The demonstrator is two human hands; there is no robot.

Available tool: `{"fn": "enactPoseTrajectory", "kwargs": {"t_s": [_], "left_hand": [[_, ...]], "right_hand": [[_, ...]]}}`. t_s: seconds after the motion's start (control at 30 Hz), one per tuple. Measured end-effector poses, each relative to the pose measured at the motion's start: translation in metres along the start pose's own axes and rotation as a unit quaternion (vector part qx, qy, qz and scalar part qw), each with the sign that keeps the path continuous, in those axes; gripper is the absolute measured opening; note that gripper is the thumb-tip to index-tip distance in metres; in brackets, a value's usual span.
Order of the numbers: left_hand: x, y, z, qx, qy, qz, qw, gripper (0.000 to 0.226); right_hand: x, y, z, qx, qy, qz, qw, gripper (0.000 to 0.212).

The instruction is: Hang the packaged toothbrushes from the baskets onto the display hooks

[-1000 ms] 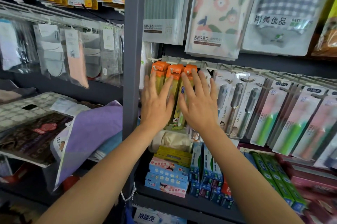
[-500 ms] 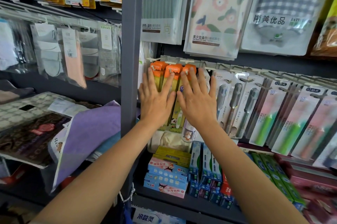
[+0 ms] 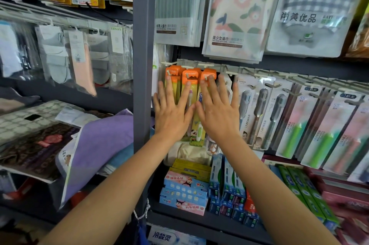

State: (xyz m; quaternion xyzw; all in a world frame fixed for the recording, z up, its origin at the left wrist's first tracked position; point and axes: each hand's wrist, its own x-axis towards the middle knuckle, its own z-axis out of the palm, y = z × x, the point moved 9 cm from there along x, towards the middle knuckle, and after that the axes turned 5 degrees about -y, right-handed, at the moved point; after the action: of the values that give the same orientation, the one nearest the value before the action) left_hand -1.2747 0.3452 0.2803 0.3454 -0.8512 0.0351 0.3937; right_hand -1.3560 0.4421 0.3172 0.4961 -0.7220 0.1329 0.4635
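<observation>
Toothbrush packs (image 3: 190, 93) hang upright, orange tops up, both hands (image 3: 173, 113) (image 3: 218, 114) pressing flat, fingers straight.

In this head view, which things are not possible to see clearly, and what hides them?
- Baskets: none shows in the head view.
- Lower parts of the orange-topped toothbrush packs: covered by the left hand and right hand.
- Green toothbrush packs: blurred; the right edge cuts off the row.
- Small print on the toothpaste boxes: too small.
</observation>
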Motion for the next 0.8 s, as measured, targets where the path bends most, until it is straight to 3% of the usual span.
{"fn": "enactPoseTrajectory", "kwargs": {"t_s": [0.2, 0.27, 0.33, 0.37, 0.4, 0.47, 0.53, 0.57, 0.6, 0.67, 0.7, 0.73, 0.8], "left_hand": [[-0.044, -0.008, 0.01, -0.043, 0.014, 0.007, 0.999, 0.063], [-0.065, -0.013, 0.019, -0.059, -0.002, -0.003, 0.998, 0.064], [-0.086, -0.017, 0.029, -0.087, -0.023, -0.035, 0.995, 0.068], [-0.098, -0.018, 0.035, -0.11, -0.032, -0.056, 0.992, 0.069], [-0.111, -0.019, 0.04, -0.138, -0.035, -0.079, 0.987, 0.069], [-0.134, -0.023, 0.047, -0.192, -0.022, -0.126, 0.973, 0.059], [-0.148, -0.031, 0.058, -0.272, -0.016, -0.181, 0.945, 0.034], [-0.15, -0.036, 0.067, -0.341, -0.033, -0.235, 0.91, 0.022], [-0.152, -0.042, 0.079, -0.423, -0.057, -0.308, 0.85, 0.016], [-0.158, -0.042, 0.1, -0.59, -0.086, -0.439, 0.672, 0.02], [-0.158, -0.033, 0.106, -0.659, -0.095, -0.467, 0.582, 0.021], [-0.154, -0.025, 0.108, -0.706, -0.097, -0.474, 0.517, 0.022], [-0.147, -0.017, 0.108, -0.747, -0.086, -0.468, 0.464, 0.022]], "right_hand": [[-0.068, -0.011, -0.014, 0.14, 0.092, -0.007, 0.986, 0.047], [-0.104, -0.016, 0.002, 0.227, 0.062, 0.019, 0.972, 0.036], [-0.132, -0.015, 0.032, 0.372, -0.024, 0.114, 0.921, 0.025], [-0.145, -0.014, 0.051, 0.45, -0.086, 0.194, 0.867, 0.021], [-0.157, -0.014, 0.071, 0.525, -0.148, 0.28, 0.79, 0.018], [-0.181, -0.025, 0.103, 0.646, -0.228, 0.431, 0.587, 0.016], [-0.189, -0.043, 0.119, 0.733, -0.24, 0.488, 0.409, 0.018], [-0.188, -0.05, 0.122, 0.765, -0.232, 0.494, 0.342, 0.022], [-0.184, -0.056, 0.122, 0.787, -0.223, 0.496, 0.289, 0.026], [-0.176, -0.063, 0.119, 0.814, -0.213, 0.493, 0.221, 0.029], [-0.172, -0.065, 0.118, 0.821, -0.209, 0.492, 0.2, 0.029], [-0.169, -0.065, 0.117, 0.825, -0.205, 0.494, 0.185, 0.029], [-0.164, -0.065, 0.117, 0.828, -0.196, 0.5, 0.162, 0.03]]}}
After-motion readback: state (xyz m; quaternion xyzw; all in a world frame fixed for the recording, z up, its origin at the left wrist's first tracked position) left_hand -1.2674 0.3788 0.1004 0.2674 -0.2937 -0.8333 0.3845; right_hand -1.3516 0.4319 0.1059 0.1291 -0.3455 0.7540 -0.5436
